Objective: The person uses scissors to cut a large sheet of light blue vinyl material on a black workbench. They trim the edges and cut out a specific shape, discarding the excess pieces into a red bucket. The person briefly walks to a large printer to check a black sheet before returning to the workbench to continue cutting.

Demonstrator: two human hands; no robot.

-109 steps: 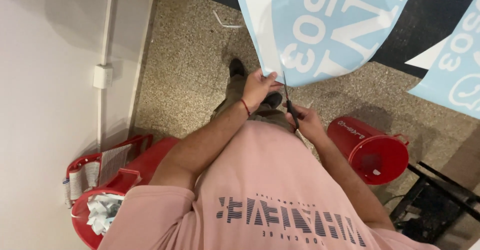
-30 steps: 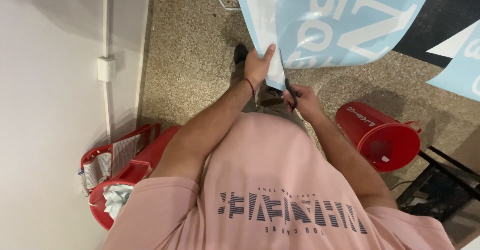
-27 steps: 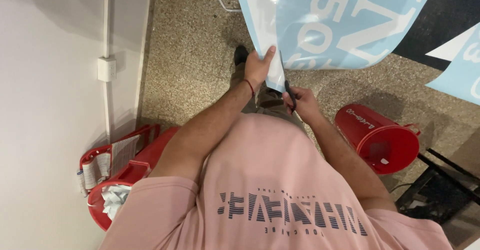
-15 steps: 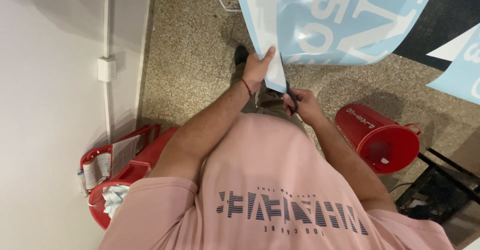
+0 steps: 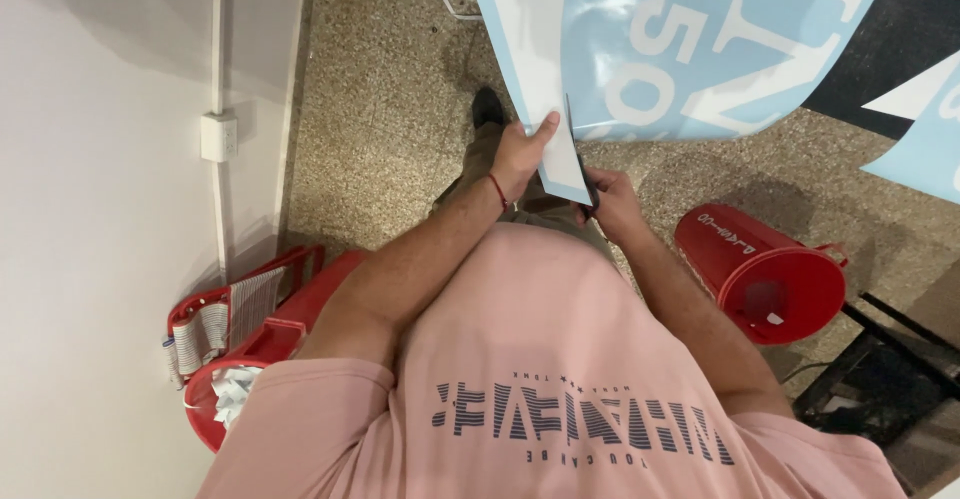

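I am mid-cut: my left hand (image 5: 520, 154) pinches the white edge strip of the pale blue vinyl sheet (image 5: 640, 49) hanging before me, while my right hand (image 5: 612, 204) fingers close around dark scissors (image 5: 580, 159). Next I judge: keep the blades tracking straight upward.

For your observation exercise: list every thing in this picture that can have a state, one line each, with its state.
Light blue sheet: hanging, partly cut.
Scissors: blades in the sheet.
Left hand: gripping the sheet's white strip.
Right hand: holding the scissors.
Red bucket: tipped on its side.
Red bin: holds crumpled paper.
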